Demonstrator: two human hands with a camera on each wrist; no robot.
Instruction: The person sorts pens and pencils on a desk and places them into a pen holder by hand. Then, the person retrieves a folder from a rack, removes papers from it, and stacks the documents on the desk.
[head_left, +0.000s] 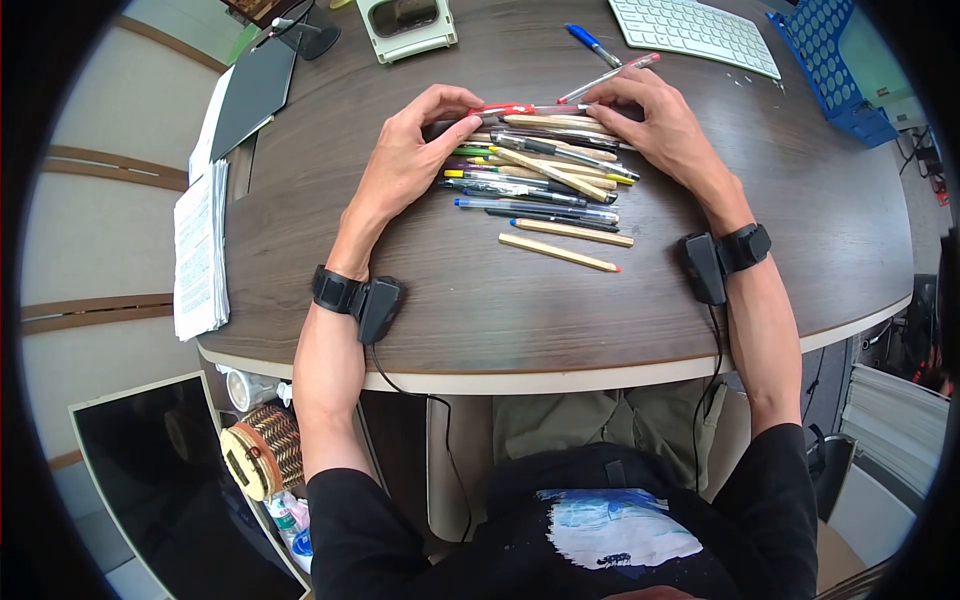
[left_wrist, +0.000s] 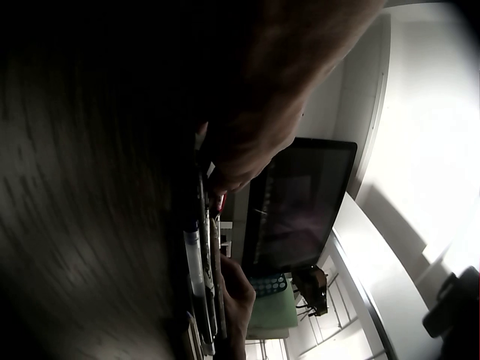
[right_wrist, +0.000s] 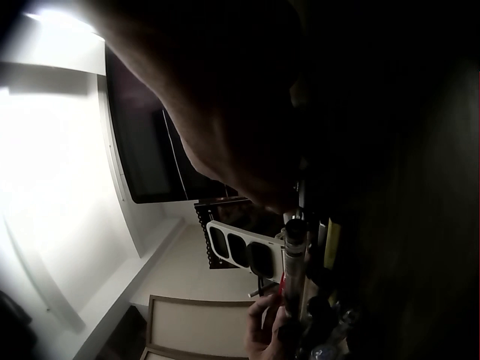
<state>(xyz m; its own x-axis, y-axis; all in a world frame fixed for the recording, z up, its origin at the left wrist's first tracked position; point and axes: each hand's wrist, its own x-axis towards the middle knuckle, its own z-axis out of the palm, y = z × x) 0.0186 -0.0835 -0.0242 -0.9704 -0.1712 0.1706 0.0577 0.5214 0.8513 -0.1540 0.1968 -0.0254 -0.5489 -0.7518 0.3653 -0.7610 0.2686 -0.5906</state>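
Note:
Pens and wooden pencils lie side by side in a loose pile on the desk, among them a crossing pencil (head_left: pixel 555 174) and a blue-capped pen (head_left: pixel 535 208). At the pile's far edge, my left hand (head_left: pixel 405 150) pinches the left end of a red pen (head_left: pixel 505 110) between thumb and fingers. My right hand (head_left: pixel 665 125) pinches that pen's other end. In the left wrist view the left hand (left_wrist: pixel 262 127) is dark above the pens; the right wrist view shows the right hand (right_wrist: pixel 217 135) in shadow.
Beyond the pile lie a blue pen (head_left: pixel 592 45) and a red-tipped clear pen (head_left: pixel 610 78). A keyboard (head_left: pixel 697 35) and blue basket (head_left: pixel 835 70) stand at the back right, a white stand (head_left: pixel 410 45) at the back. Papers (head_left: pixel 203 255) sit along the left edge.

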